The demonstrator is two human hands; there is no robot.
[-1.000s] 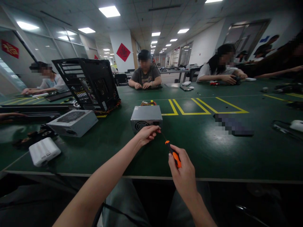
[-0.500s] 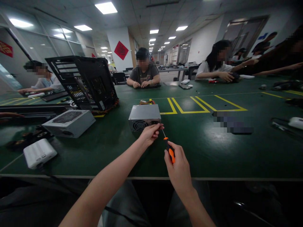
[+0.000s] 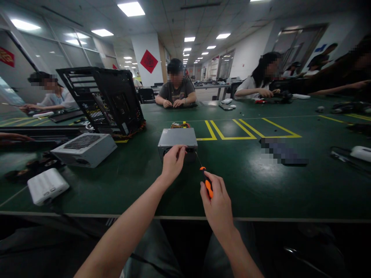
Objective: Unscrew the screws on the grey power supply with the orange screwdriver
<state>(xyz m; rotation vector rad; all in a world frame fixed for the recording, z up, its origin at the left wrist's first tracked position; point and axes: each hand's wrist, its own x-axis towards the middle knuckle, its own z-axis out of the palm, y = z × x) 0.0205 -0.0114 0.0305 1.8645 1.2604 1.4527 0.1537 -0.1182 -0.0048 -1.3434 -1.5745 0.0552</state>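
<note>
The left hand (image 3: 173,164) is shifting leftward along the power supply (image 3: 178,136) — its grip unclear — while the right hand (image 3: 218,200) is clasping a screwdriver (image 3: 208,187).

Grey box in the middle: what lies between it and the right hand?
In the head view, the screwdriver held in the right hand, its shaft pointing at the grey box; whether its tip touches is unclear.

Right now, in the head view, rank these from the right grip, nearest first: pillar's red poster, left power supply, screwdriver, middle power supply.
1. Screwdriver: in the right grip.
2. Middle power supply: ahead, slightly left.
3. Left power supply: farther left.
4. Red poster: on the far pillar.
</note>
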